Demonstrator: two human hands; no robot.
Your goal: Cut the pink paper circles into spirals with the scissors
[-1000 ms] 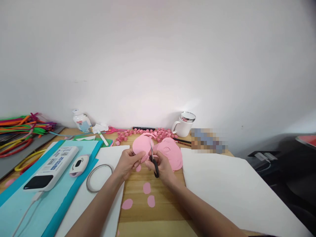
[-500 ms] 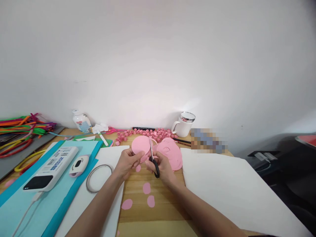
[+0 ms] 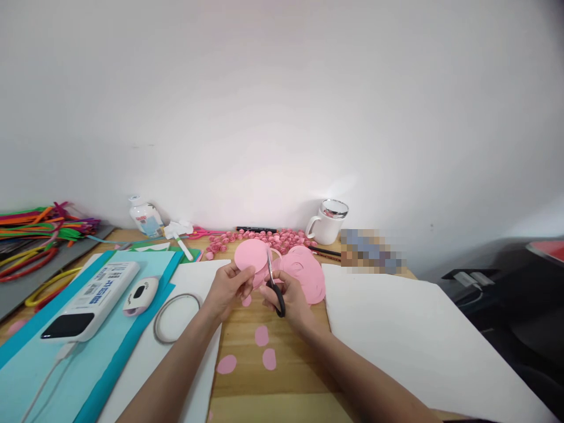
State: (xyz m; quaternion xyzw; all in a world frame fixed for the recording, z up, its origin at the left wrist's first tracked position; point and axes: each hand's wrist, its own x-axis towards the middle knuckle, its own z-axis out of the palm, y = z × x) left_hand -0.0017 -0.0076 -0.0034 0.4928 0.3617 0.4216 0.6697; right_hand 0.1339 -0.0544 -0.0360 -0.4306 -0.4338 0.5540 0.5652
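My left hand (image 3: pixel 227 288) pinches a round pink paper piece (image 3: pixel 250 256) and holds it upright above the wooden table (image 3: pixel 282 376). In my right hand (image 3: pixel 288 299) are black-handled scissors (image 3: pixel 274 286), fingers through the loops, blades up against the right edge of that piece. A thin pink strip curls off near the blades. More pink paper circles (image 3: pixel 308 273) lie just right of my hands. Small pink paper cutouts (image 3: pixel 262 336) are scattered on the wood below.
A large white sheet (image 3: pixel 418 346) lies to the right. To the left are blue paper (image 3: pixel 53 376), a white power bank (image 3: pixel 90 299), a small white device (image 3: pixel 141 292) and a wire ring (image 3: pixel 177 308). At the back are a white mug (image 3: pixel 326 223), pink paper rolls (image 3: pixel 264 238), a bottle (image 3: pixel 145 217) and coloured pipe cleaners (image 3: pixel 35 232).
The pink piece has turned slightly and risen a little in my left hand while the scissors work along its edge. Both hands stay in the same place.
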